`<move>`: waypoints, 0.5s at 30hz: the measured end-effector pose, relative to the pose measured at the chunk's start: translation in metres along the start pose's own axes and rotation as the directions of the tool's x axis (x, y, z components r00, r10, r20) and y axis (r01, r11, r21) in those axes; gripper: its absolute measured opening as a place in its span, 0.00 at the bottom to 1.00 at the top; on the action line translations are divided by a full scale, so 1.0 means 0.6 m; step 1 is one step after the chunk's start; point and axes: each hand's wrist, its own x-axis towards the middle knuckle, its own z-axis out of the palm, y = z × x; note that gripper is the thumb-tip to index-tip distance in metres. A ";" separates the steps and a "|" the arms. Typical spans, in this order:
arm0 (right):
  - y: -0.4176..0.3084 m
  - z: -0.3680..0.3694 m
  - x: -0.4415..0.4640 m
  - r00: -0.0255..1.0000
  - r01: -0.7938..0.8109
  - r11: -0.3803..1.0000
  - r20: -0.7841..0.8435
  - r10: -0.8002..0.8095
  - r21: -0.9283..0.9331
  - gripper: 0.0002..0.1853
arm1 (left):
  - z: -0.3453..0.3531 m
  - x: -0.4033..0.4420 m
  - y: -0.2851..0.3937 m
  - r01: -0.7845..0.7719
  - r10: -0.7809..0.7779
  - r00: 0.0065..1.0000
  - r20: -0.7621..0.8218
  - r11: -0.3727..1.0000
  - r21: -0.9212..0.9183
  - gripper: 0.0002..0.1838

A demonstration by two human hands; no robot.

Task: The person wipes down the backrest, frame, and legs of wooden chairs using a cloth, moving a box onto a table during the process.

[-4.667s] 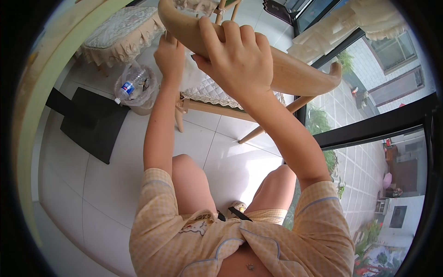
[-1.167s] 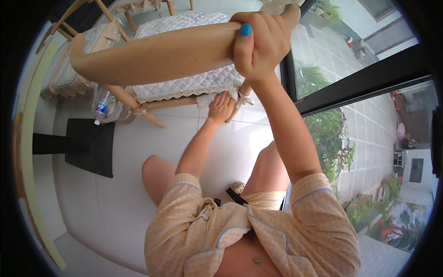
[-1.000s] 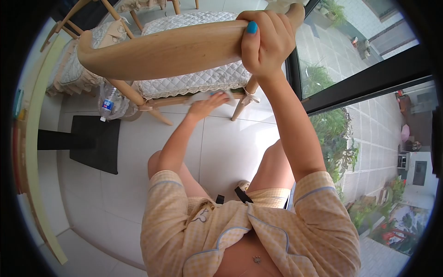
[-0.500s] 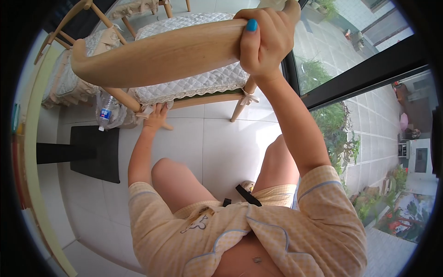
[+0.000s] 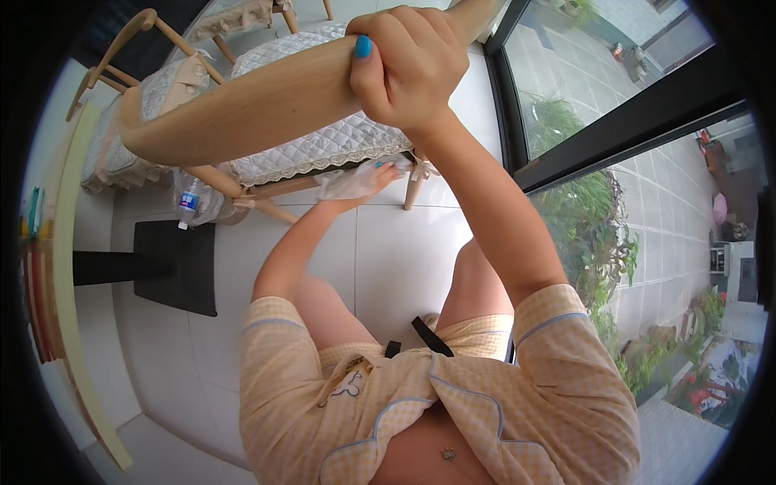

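Note:
My right hand (image 5: 411,69) is wrapped around the curved wooden backrest (image 5: 250,101) of a chair, thumb with blue nail on the near face. Beyond the backrest lies the chair's quilted white seat cushion (image 5: 319,153) with a lace edge. Low beside the seat's front rail, my left hand (image 5: 380,179) presses a thin white cloth (image 5: 341,186) against the wood, close to a chair leg (image 5: 413,192). The cloth is bunched around the fingers and partly hides them.
A plastic bottle (image 5: 188,206) in a clear bag hangs at the left, above a black table base (image 5: 174,271). Another cushioned chair (image 5: 153,93) stands behind. A pale tabletop edge (image 5: 77,242) runs down the left side. Glass doors with a black frame (image 5: 614,121) are on the right.
My left hand has moved right along the seat rail, from the left leg toward the right one, and the white cloth now shows. The right hand and backrest have shifted slightly left in view.

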 end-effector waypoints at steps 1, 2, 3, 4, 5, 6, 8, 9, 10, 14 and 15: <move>-0.008 -0.003 0.004 0.998 -0.066 0.998 0.018 0.067 -0.015 0.04 | 0.011 0.011 0.009 -0.145 0.189 0.972 -0.139 0.950 0.278 0.23; -0.001 0.004 0.000 0.999 -0.021 1.000 -0.041 0.022 0.003 0.04 | 0.023 0.018 0.012 -0.228 0.396 0.894 -0.210 0.805 0.548 0.23; 0.002 0.008 -0.002 0.995 0.024 1.000 -0.102 -0.022 0.019 0.04 | 0.041 0.028 0.005 -0.220 0.388 0.898 -0.208 0.805 0.551 0.23; 0.002 0.009 -0.003 0.994 0.018 0.999 -0.109 -0.015 0.026 0.04 | 0.063 0.037 -0.006 -0.159 0.482 0.814 -0.323 0.721 0.675 0.24; 0.002 0.010 -0.003 0.991 0.025 0.999 -0.129 -0.021 0.032 0.04 | 0.080 0.043 -0.018 -0.070 0.583 0.703 -0.408 0.628 0.775 0.24; 0.002 0.011 -0.003 0.988 0.033 0.999 -0.149 -0.027 0.035 0.04 | 0.081 0.038 -0.026 -0.023 0.596 0.699 -0.395 0.570 0.821 0.23; 0.002 0.011 -0.006 0.991 0.021 0.999 -0.133 -0.017 0.026 0.04 | 0.078 0.013 -0.040 -0.003 0.498 0.796 -0.344 0.571 0.821 0.23; 0.002 0.009 -0.007 0.994 0.019 1.000 -0.111 -0.017 0.014 0.04 | 0.074 -0.004 -0.045 0.020 0.393 0.871 -0.296 0.573 0.819 0.23; 0.000 0.006 -0.006 0.993 0.012 1.000 -0.115 -0.010 0.016 0.04 | 0.076 -0.025 -0.064 0.096 0.398 0.886 -0.239 0.346 0.933 0.24; 0.001 0.008 -0.007 0.995 0.007 0.999 -0.096 -0.004 0.035 0.04 | 0.084 -0.133 -0.171 0.129 0.167 0.923 -0.347 0.714 0.688 0.29; 0.004 0.012 -0.009 0.991 0.031 0.999 -0.130 -0.025 0.045 0.04 | 0.095 -0.167 -0.211 0.175 0.147 0.903 -0.405 0.735 0.655 0.29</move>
